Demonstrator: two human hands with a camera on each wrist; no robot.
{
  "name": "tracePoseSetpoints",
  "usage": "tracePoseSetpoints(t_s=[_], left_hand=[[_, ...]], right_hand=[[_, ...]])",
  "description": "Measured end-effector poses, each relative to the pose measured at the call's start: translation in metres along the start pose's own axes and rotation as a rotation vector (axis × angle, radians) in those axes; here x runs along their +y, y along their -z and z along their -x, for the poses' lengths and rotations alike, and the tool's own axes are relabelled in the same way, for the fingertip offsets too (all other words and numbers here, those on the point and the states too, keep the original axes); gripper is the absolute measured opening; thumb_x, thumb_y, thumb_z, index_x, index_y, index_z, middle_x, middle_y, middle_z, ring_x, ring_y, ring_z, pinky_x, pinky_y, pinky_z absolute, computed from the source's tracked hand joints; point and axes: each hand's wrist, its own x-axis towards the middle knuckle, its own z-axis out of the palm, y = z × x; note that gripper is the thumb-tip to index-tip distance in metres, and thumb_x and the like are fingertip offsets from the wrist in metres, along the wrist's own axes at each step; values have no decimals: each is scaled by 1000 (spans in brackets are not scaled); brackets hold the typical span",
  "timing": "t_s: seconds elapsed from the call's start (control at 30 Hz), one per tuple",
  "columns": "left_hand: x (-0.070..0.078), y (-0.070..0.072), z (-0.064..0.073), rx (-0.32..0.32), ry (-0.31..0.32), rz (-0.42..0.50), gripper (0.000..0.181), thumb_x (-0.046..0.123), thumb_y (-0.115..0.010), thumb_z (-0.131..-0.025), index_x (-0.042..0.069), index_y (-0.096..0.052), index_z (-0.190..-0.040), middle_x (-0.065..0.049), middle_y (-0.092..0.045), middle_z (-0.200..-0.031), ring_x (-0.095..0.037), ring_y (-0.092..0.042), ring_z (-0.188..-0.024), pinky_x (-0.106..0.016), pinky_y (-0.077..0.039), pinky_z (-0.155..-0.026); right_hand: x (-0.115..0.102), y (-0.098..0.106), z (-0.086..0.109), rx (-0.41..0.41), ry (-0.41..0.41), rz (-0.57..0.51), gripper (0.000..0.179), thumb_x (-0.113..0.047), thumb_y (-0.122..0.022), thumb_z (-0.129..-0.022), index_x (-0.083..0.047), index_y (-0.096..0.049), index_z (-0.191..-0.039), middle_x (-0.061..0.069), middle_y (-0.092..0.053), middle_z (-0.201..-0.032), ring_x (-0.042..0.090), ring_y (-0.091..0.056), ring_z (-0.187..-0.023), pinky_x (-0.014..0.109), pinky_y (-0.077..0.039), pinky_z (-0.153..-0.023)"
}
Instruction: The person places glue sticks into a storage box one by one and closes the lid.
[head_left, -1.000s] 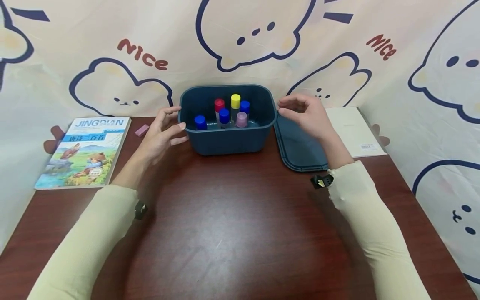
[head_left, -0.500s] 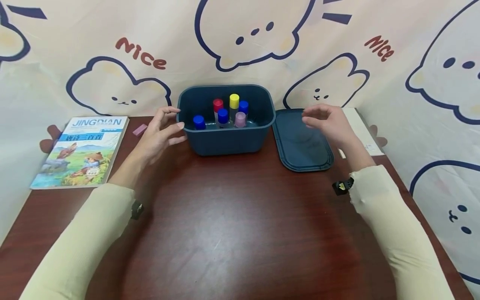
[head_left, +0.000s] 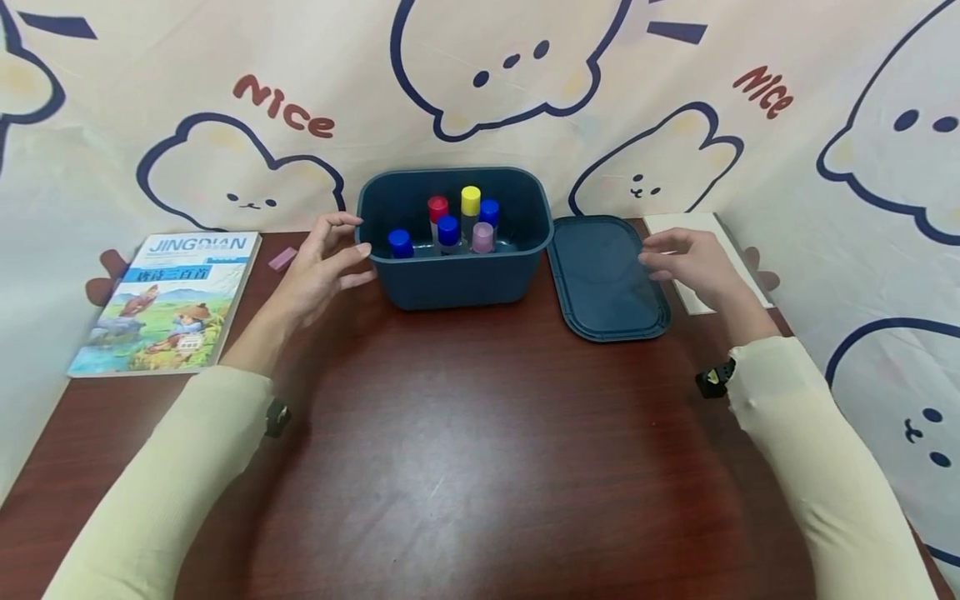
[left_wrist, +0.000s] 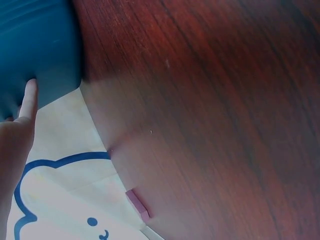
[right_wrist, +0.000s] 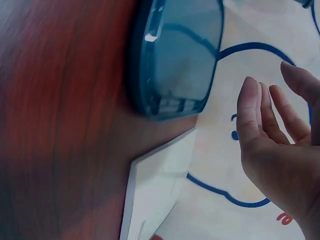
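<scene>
A dark blue plastic storage box (head_left: 453, 283) stands against the backdrop at the back of the table. Inside are several upright tubes with coloured caps, among them a yellow-capped tube (head_left: 470, 202), a red-capped tube (head_left: 438, 209) and a pink-capped tube (head_left: 483, 237). My left hand (head_left: 318, 271) rests its spread fingers on the box's left end; in the left wrist view a fingertip (left_wrist: 31, 85) touches the wall. The matching blue lid (head_left: 607, 279) lies flat right of the box. Over its right edge hovers my right hand (head_left: 693, 265), fingers loosely bent, holding nothing.
A picture book (head_left: 168, 304) lies at the back left, with a small pink block (head_left: 282, 259) beside it. A white-covered book (head_left: 712, 229) sits at the back right, partly behind my right hand. A printed cloth backdrop (head_left: 540, 150) rises behind the table (head_left: 450, 458).
My right hand has moved away from the box's right end, rightward across the lid to its far edge. The left hand stays at the box, which has not moved.
</scene>
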Motion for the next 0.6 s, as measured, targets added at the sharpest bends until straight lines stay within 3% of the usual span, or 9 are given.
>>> tracePoseSetpoints(t_s=[0.17, 0.33, 0.6], left_hand=[[0, 0, -1, 0, -1, 7, 42, 16, -63, -102, 21, -41, -137, -16, -29, -157, -38, -35, -141, -43, -50, -97], [0, 1, -1, -1, -2, 11, 41, 16, -62, -102, 21, -41, -137, -16, -29, -156, -38, -35, -141, -43, -50, -97], [-1, 1, 0, -2, 5, 7, 41, 17, -63, -101, 23, -42, -136, -14, -29, -157, -36, -37, -139, -45, -48, -100]], right_hand=[[4, 6, 0, -29, -47, 39, 58, -34, -65, -100, 0, -50, -145, 25, -55, -140, 29, -70, -106, 56, -46, -106], [13, 12, 1, -76, -94, 79, 64, -42, -62, -101, -2, -46, -149, 26, -50, -144, 42, -60, -121, 60, -42, -108], [28, 18, 5, -140, -132, 154, 63, -43, -58, -103, -1, -46, -148, 28, -48, -146, 44, -60, -120, 62, -42, -107]])
